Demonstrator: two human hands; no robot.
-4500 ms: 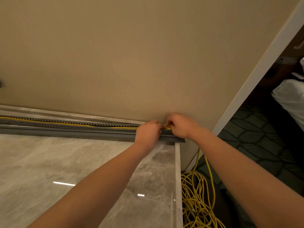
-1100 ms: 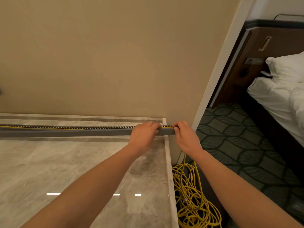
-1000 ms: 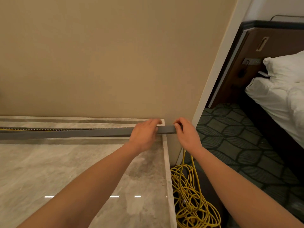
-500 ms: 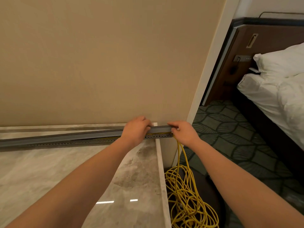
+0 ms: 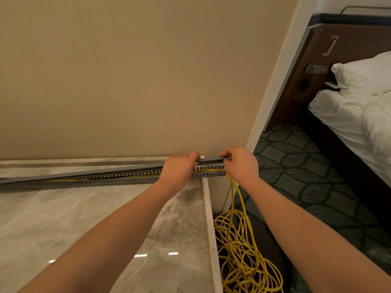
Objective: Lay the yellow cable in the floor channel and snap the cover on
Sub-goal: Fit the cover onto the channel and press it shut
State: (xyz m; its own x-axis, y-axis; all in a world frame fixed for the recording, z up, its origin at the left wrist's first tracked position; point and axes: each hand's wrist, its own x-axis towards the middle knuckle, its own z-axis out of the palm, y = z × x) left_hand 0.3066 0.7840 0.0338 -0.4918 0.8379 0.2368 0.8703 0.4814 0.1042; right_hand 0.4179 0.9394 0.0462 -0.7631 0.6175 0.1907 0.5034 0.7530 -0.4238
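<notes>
Both hands meet at the right end of a grey slotted channel that runs along the foot of a beige wall on a marble floor. The left hand has its grip closed around a long grey cover, fingers curled over its top edge, and the right hand pinches the cover's right end between thumb and fingertips. The cover sits tilted along the back of the channel, raised at the hands' end and not seated, so the slotted walls of the channel show in front of it. The yellow cable lies inside the channel, visible between the two hands and again as a thin line farther left. It leaves the channel's right end just under the right hand, drops past the marble edge and joins a loose coil on the patterned carpet. A bed with white linen stands at the far right.
</notes>
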